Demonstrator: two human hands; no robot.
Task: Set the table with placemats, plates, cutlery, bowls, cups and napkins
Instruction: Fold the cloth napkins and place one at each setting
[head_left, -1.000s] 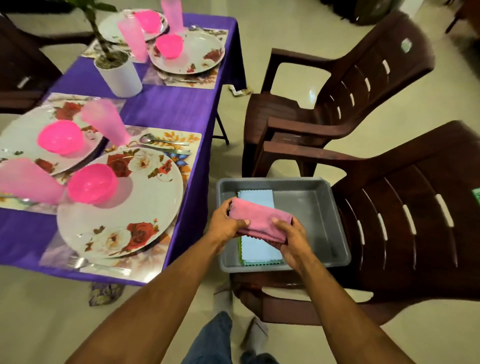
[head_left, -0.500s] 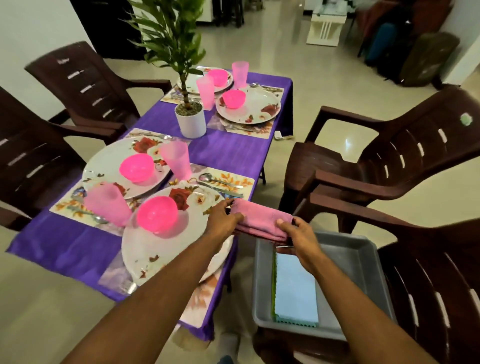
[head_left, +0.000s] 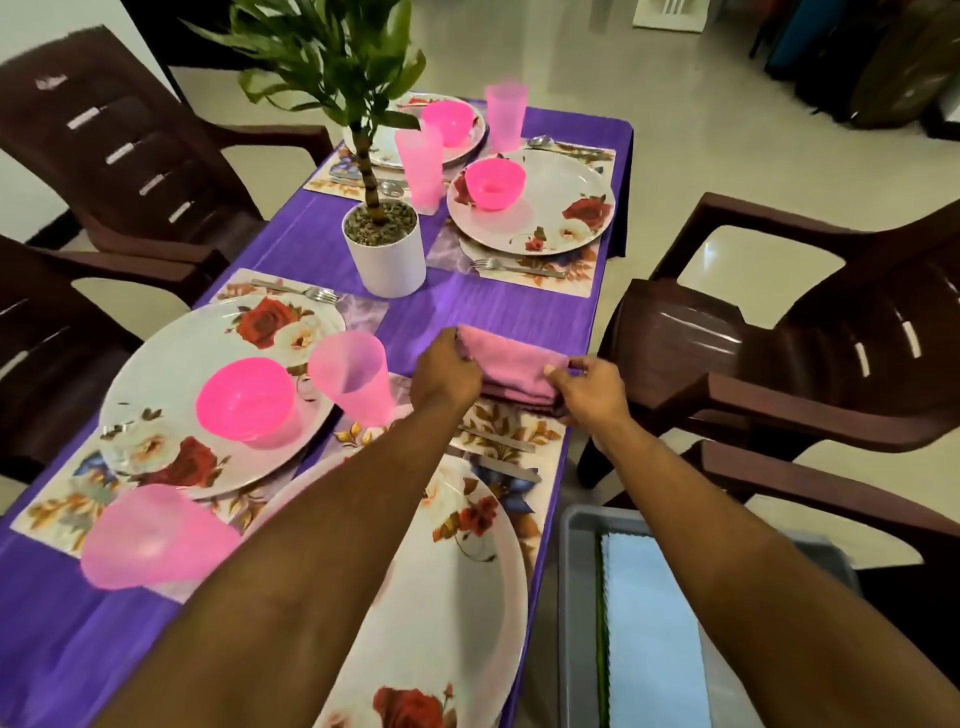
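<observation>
In the head view, the left hand (head_left: 445, 375) and right hand (head_left: 592, 387) are pinching the ends of the folded pink napkin (head_left: 511, 371). It has left the gray tray (head_left: 571, 597) and is now reaching the near placemat (head_left: 511, 431), ready to be laid down.

No readable text, labels, brands, numbers or signs anywhere; only rose patterns on plates (head_left: 535, 208) and leaf prints on placemats (head_left: 524, 275).

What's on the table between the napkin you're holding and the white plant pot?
Only bare purple tablecloth lies between the pink napkin and the plant pot, as the head view shows.
</observation>
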